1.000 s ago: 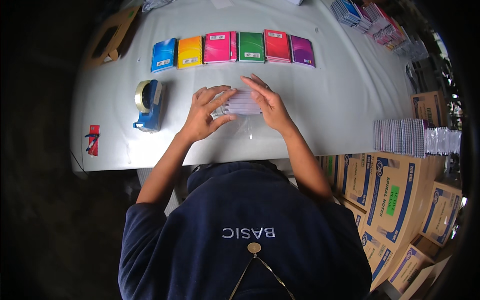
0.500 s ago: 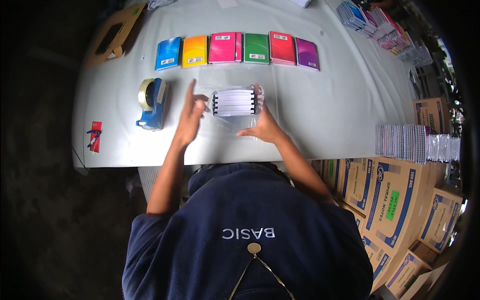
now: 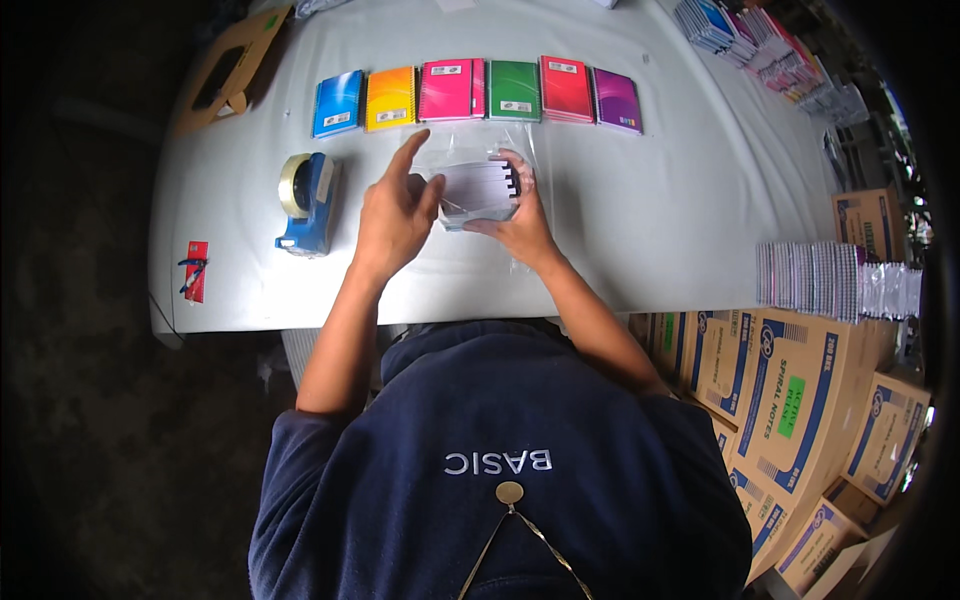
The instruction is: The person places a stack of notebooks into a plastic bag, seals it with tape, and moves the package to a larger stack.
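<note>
A stack of small spiral notebooks (image 3: 477,187), page edges and black bindings facing up, sits inside a clear plastic wrapper (image 3: 515,140) near the middle of the table. My right hand (image 3: 527,225) wraps the stack's right end, thumb along the near side and fingers behind. At the left end is my left hand (image 3: 392,220), index finger stretched away and thumb near the wrapper; its other fingers are partly hidden. Beyond the hands lies a row of notebooks: blue (image 3: 338,104), yellow (image 3: 390,98), pink (image 3: 446,90), green (image 3: 514,91), red (image 3: 566,88) and purple (image 3: 616,100).
A blue tape dispenser (image 3: 308,205) stands left of my hands. Farther left are a red card with a small dark tool (image 3: 195,272) and a cardboard piece (image 3: 232,70). Notebook piles (image 3: 808,275) line the right edge, with cartons (image 3: 790,400) below.
My left hand has moved right, up to the stack's left end. The stack has tilted, and my right thumb has come in against its near side.
</note>
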### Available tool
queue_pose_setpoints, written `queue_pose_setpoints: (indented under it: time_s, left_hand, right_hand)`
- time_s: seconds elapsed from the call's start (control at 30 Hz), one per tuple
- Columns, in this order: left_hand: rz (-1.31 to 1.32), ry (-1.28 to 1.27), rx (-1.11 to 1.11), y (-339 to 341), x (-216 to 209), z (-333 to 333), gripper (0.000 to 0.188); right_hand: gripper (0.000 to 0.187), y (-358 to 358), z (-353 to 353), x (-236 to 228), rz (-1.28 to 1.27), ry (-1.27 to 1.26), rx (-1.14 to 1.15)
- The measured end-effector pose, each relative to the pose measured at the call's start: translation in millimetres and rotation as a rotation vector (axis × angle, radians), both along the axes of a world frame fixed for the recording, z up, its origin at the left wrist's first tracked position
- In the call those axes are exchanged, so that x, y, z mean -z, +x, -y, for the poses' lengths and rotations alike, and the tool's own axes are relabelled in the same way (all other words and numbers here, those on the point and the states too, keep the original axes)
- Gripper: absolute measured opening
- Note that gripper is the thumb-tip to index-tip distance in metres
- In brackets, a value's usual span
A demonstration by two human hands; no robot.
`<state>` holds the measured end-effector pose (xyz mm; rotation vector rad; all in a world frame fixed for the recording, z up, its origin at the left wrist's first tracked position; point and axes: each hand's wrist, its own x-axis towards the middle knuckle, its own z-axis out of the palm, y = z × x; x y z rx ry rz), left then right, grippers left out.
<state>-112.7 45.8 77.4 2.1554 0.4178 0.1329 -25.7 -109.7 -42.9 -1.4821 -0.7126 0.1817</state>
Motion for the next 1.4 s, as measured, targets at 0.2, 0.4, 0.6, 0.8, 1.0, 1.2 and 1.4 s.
queue_pose_setpoints:
  time_s: [0.2,0.4,0.6,0.8,1.0,1.2,1.4]
  left_hand:
    - [0.556,-0.487,-0.199,-0.7,21.3,-32.9,0.066]
    - [0.351,-0.26,-0.153,-12.0,98.8,37.9,0.064]
    - [0.453,0.489,-0.269,-16.5,102.5,42.9,0.035]
    - [0.414,0.698,-0.087,-11.1,82.5,45.5,0.034]
    - [0.239,0.686,0.126,-7.8,70.1,45.5,0.077]
    - [0.25,0.195,0.16,-9.8,54.4,37.5,0.104]
    - [0.327,0.488,0.174,55.3,43.8,-19.8,0.067]
  right_hand:
    - [0.074,1.1,-8.7,0.5,-0.097,0.136,0.045]
    - [0.043,-6.3,-19.9,-12.3,-0.174,0.153,0.193]
    - [0.032,-7.4,-27.4,-19.2,-0.155,0.143,0.312]
    - [0.034,-5.8,-30.0,-19.4,-0.192,0.133,0.329]
    - [0.065,-30.2,-10.9,-13.0,0.18,-0.338,0.409]
    - [0.055,-51.6,0.5,-20.9,0.678,-0.572,0.245]
    - [0.036,-34.1,2.0,-34.8,0.824,-0.58,0.257]
